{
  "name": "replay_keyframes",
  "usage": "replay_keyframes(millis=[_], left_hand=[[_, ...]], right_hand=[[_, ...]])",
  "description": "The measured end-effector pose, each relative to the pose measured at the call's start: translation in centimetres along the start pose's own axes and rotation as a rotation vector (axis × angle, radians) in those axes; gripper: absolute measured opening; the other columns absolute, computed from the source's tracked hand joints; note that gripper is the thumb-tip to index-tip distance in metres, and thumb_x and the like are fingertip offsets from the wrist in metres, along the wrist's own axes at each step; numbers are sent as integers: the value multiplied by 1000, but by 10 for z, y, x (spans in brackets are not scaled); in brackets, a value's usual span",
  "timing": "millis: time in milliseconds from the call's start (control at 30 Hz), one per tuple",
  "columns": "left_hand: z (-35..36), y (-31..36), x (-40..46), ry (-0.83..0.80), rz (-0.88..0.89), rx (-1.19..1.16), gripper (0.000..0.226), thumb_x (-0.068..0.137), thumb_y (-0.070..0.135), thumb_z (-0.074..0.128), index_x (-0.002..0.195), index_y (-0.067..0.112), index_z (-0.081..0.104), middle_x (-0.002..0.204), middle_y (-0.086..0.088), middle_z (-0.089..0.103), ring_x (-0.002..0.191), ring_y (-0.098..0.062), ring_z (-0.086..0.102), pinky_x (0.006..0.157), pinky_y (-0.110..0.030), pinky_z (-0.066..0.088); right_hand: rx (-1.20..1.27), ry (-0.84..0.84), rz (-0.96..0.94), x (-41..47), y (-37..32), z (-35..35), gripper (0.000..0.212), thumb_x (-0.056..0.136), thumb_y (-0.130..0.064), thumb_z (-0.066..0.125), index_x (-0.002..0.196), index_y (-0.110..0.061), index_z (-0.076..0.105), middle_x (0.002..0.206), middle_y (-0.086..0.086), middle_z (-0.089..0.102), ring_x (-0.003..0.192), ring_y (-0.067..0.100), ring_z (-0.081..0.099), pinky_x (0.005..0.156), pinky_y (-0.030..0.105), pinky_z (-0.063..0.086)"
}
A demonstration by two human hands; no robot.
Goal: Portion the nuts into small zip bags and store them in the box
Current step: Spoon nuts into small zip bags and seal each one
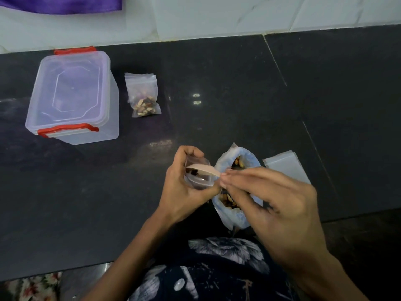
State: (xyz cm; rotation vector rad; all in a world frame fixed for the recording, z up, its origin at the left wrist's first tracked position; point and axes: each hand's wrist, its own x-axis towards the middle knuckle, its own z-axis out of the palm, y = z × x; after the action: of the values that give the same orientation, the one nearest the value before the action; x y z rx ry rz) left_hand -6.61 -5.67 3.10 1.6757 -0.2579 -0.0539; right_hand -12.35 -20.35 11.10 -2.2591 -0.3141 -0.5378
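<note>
- Head view, taking the big open bag of nuts (235,192) as our landmark: it sits on the dark desk (217,83) at the near edge, its mouth rolled down and plenty of nuts showing inside, so we judge most of the portioning is still ahead of us.
- Just left of that bag, our left hand (184,187) curls round a small zip bag (196,173) and holds its mouth open; a few dark pieces lie inside it, so this portion looks only begun.
- Above the landmark bag, our right hand (277,200) pinches the handle of a pale spoon (205,168) between the fingertips, with the bowl of the spoon reaching left into the small bag's mouth.
- Far to the upper left of the nut bag, one filled zip bag (143,95) lies flat on the desk; whether its zip is pressed shut we cannot tell. We count it as the one portion finished.
- Further left again stands the clear box (72,94) with red clips, lid on; through the lid we make out no bags inside, so storing seems not yet started.
- Just right of the nut bag lies a stack of empty zip bags (286,168), waiting to be filled.
- What is left, as we judge it: fill and seal this bag, repeat, open the box, put the portions in.
</note>
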Motion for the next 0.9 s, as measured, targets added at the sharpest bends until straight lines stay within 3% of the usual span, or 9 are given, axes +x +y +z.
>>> replay_keyframes(millis=[233,400,600,733,900], left_hand=[[0,-6,-2,5,32,53,45,65,22,78,95,25,44,87,0,57,75,-18,59,68,-26,51],[2,-6,-3,-28,24,60,48,63,23,78,96,27,44,87,12,60,72,-5,59,65,-17,47],[1,-11,-4,-6,25,84,53,64,25,80,103,34,45,91,5,59,80,-15,61,71,-26,51],[1,-9,-5,-32,7,147,59,61,33,77,102,51,40,94,13,59,80,-7,61,69,-17,48],[2,-6,-6,-28,-46,147,54,57,41,73,100,38,41,92,26,58,76,1,59,65,-11,45]], right_hand=[[35,-1,45,-2,8,-7,15,79,-7,71,92,-4,74,92,4,72,84,6,68,67,20,56],[17,-42,-8,-11,10,-1,16,78,-5,71,94,-4,74,95,4,71,90,5,66,73,18,55],[-19,41,-6,-16,15,7,13,74,0,74,87,-1,74,89,6,72,86,6,66,74,15,54],[149,39,102,-20,13,15,12,79,-12,69,85,-3,75,80,3,71,74,3,66,63,17,53],[287,127,161,-19,5,17,12,76,-12,71,85,-4,74,72,2,68,63,4,64,56,16,49]])
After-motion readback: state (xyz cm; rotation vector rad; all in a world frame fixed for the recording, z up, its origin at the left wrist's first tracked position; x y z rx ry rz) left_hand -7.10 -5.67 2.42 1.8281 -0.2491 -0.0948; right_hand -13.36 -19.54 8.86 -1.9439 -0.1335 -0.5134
